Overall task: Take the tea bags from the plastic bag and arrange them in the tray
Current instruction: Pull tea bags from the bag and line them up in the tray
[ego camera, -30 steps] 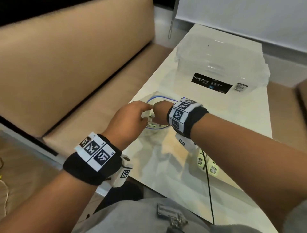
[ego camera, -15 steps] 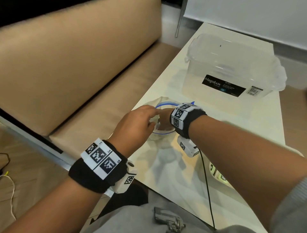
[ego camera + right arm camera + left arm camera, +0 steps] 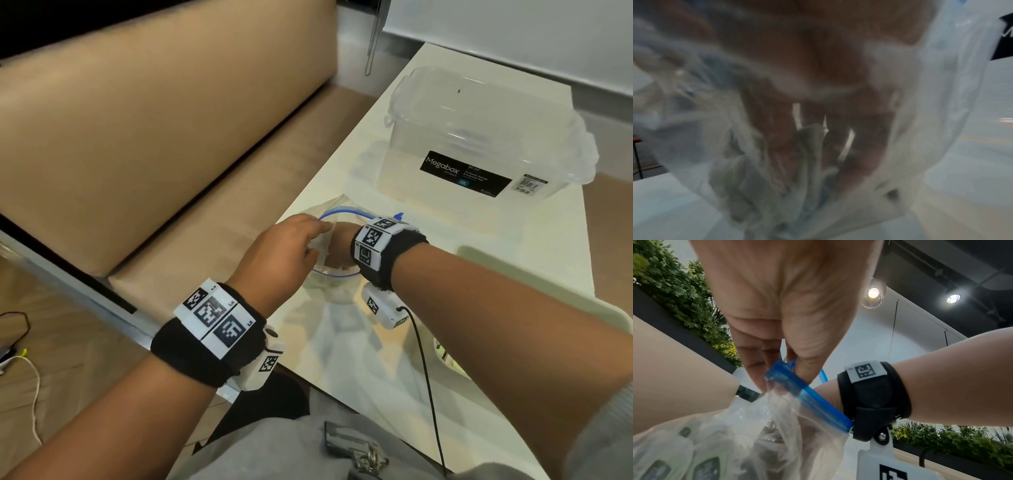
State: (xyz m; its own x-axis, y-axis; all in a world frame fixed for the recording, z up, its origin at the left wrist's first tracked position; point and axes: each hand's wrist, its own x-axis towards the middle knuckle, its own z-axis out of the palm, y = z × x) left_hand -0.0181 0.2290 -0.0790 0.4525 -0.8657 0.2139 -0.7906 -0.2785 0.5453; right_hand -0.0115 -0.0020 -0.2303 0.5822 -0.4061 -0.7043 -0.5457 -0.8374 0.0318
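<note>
A clear plastic bag (image 3: 342,205) with a blue zip rim (image 3: 807,395) lies on the white table (image 3: 428,246). My left hand (image 3: 323,228) pinches the rim between thumb and fingers and holds the mouth up, as the left wrist view shows. The right hand (image 3: 337,245) is inside the bag up to the wrist band. In the blurred right wrist view a grey-green tea bag (image 3: 810,142) sits between its thumb and fingers (image 3: 840,151). More tea bags (image 3: 705,467) show through the plastic. The pale green tray (image 3: 534,284) lies under my right forearm, mostly hidden.
A lidded clear storage box (image 3: 479,137) with a black label stands at the table's far end. A tan bench (image 3: 171,154) runs along the left. A black cable (image 3: 424,377) hangs from my right wrist camera across the table's near part.
Both hands stay at the bag's mouth, left on the rim and right inside. My head has moved, so the box and the bag sit lower and to the right in view.
</note>
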